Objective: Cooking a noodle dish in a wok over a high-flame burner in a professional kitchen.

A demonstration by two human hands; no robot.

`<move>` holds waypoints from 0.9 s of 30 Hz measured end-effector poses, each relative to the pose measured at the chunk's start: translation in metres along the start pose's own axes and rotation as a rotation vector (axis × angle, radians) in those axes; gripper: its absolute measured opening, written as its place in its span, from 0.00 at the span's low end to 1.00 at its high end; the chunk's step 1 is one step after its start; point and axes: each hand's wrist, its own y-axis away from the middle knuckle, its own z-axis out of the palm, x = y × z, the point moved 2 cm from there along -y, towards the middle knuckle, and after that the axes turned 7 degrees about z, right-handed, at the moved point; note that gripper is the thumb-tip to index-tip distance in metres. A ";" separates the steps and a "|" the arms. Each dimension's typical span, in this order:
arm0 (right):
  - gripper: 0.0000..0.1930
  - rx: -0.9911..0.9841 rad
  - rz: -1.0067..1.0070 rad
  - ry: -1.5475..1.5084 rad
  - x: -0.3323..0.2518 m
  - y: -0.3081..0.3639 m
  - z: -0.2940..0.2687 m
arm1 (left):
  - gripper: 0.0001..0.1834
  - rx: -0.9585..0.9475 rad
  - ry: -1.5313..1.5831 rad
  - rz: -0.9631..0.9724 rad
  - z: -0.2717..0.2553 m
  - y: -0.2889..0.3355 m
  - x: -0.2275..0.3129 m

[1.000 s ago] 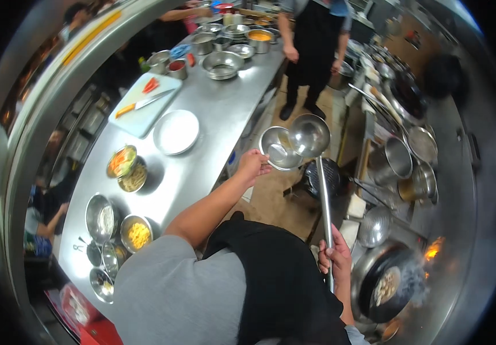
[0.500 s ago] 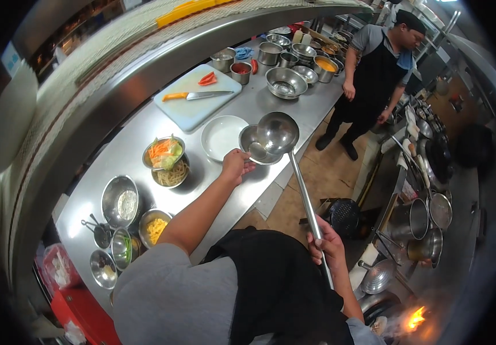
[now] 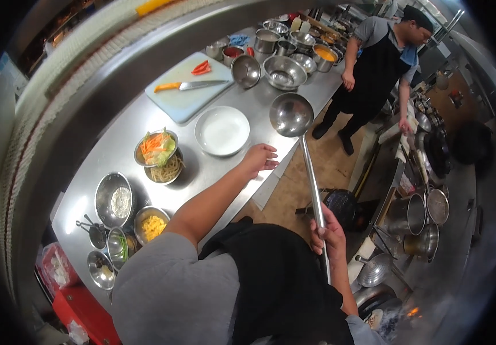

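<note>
A large long-handled ladle (image 3: 292,115) is held by my right hand (image 3: 328,234), its bowl up over the counter's edge and the handle slanting down past my fingers. My left hand (image 3: 260,158) is bare, fingers loosely spread, just below a white plate (image 3: 222,131). A small steel bowl (image 3: 245,71) is tilted between the cutting board and a larger steel bowl (image 3: 284,72); whether it rests on the counter I cannot tell. Left of the plate, a bowl of sliced vegetables (image 3: 157,149) overlaps a bowl of noodles (image 3: 166,171).
On the cutting board (image 3: 173,103) lie an orange-handled knife (image 3: 190,85) and red pepper pieces (image 3: 201,68). A colander (image 3: 110,198) and a bowl of yellow pieces (image 3: 153,228) stand at left. A co-worker (image 3: 369,75) stands across the aisle; flame (image 3: 413,311) shows at lower right.
The small steel bowl has left my left hand and is now up beside the cutting board. The ladle has swung slightly away. The co-worker's hand has reached toward the stove; the flame has shrunk.
</note>
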 end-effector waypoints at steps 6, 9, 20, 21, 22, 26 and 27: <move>0.39 -0.002 0.044 0.001 0.005 0.001 -0.022 | 0.07 0.207 -0.361 0.004 -0.033 0.069 -0.062; 0.38 -0.024 0.061 -0.042 0.010 0.002 -0.030 | 0.06 0.231 -0.491 0.024 -0.053 0.100 -0.087; 0.37 -0.040 -0.011 -0.295 0.020 0.068 -0.053 | 0.17 0.154 -0.241 -0.046 -0.018 0.042 -0.088; 0.38 -0.038 -0.021 -0.303 0.023 0.082 -0.057 | 0.19 0.161 -0.191 -0.036 -0.006 0.028 -0.091; 0.38 -0.023 -0.049 -0.315 0.026 0.095 -0.064 | 0.21 0.105 -0.164 -0.036 0.010 0.016 -0.090; 0.38 0.051 -0.218 -0.389 0.047 0.162 -0.089 | 0.23 -0.058 -0.119 -0.050 0.105 -0.018 -0.107; 0.38 0.126 -0.278 -0.427 0.054 0.186 -0.094 | 0.23 -0.106 -0.146 -0.080 0.149 -0.011 -0.117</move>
